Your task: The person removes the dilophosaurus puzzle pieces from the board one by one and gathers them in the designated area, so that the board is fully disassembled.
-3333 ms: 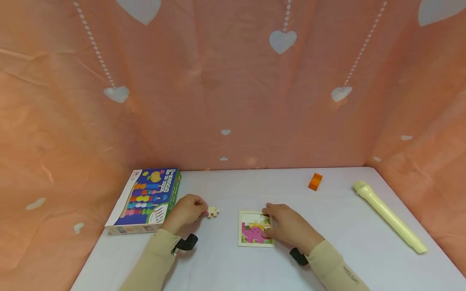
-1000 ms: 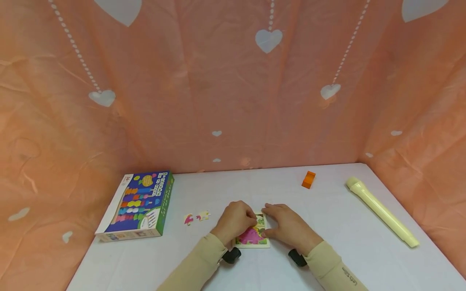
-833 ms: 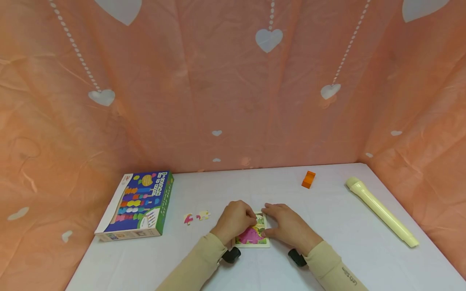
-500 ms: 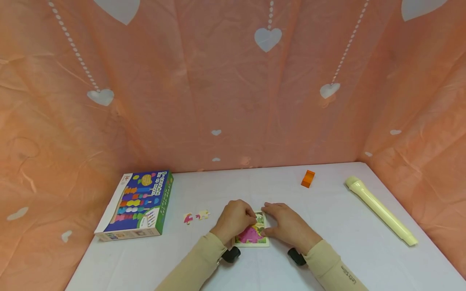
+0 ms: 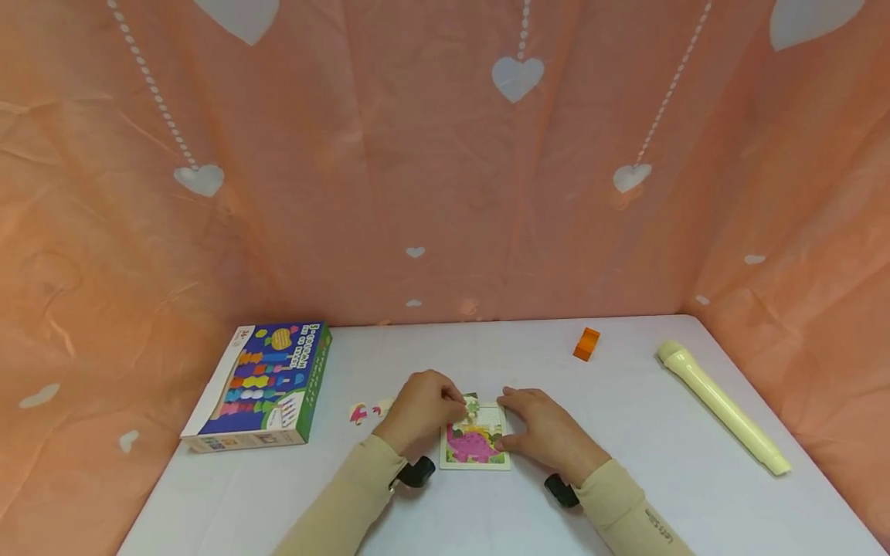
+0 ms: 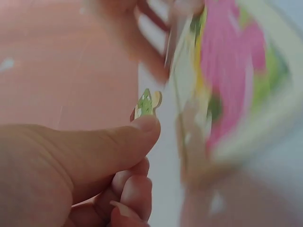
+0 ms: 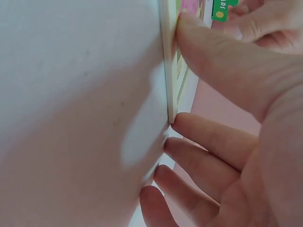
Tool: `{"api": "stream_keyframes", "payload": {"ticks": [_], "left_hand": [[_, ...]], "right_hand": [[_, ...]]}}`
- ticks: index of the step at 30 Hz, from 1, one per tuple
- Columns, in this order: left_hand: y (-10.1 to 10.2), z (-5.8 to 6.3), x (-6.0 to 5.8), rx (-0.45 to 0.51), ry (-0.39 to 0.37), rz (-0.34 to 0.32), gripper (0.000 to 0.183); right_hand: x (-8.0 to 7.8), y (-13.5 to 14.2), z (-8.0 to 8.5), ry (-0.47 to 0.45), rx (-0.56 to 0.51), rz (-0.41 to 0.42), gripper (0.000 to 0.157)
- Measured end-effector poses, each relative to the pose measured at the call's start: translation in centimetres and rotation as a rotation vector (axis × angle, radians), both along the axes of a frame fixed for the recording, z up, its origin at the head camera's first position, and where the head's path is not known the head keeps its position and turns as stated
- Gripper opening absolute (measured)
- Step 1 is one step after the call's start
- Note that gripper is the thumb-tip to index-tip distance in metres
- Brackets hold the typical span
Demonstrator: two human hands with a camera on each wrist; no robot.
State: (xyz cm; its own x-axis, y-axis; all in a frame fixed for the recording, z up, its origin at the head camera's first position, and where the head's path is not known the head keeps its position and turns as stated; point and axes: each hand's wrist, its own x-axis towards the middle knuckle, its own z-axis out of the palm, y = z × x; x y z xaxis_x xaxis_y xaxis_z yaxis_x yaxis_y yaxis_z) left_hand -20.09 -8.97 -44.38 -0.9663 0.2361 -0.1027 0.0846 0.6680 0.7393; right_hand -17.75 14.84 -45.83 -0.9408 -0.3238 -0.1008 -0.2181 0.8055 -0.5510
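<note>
My left hand pinches a green-and-cream jigsaw piece between thumb and fingers, just above the upper left of a small puzzle board. Pink dinosaur artwork fills the board's lower part, while a pale bare strip shows along its top. My right hand holds the board's right side. Its thumb presses on the edge and the index finger touches the corner. Two loose puzzle pieces lie on the table left of the left hand, one partly hidden by it.
A blue bead-toy box lies at the left of the white table. An orange block sits towards the back right. The pale yellow microphone-shaped stick lies along the right side. An orange curtain stands behind.
Within the last half second, my left hand has lifted a piece from the board's upper part and drawn back leftwards, baring the top strip. My right hand has stayed on the board's right side.
</note>
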Motion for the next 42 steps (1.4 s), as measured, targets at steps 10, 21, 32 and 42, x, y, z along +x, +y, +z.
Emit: {"api": "stream_keyframes", "payload": {"ticks": [10,21,32,42], "left_hand": [[-6.4,-0.2,-0.3,-0.119,0.034,0.118,0.013],[-7.2,-0.2,-0.3,-0.176,0.011,0.134,0.012],[-8.0,1.0,-0.5,-0.139,0.07,0.158,0.004],[-4.6,0.2,0.9,-0.122,0.079,-0.047,0.003]], "right_hand": [[0.0,-0.1,0.1,0.012,0.028,0.005,0.07],[0.0,-0.4,-0.2,-0.012,0.009,-0.007,0.07],[0.0,0.0,0.2,-0.005,0.045,0.017,0.07],[0.3,-0.5,0.6,0.073,0.026,0.115,0.047]]}}
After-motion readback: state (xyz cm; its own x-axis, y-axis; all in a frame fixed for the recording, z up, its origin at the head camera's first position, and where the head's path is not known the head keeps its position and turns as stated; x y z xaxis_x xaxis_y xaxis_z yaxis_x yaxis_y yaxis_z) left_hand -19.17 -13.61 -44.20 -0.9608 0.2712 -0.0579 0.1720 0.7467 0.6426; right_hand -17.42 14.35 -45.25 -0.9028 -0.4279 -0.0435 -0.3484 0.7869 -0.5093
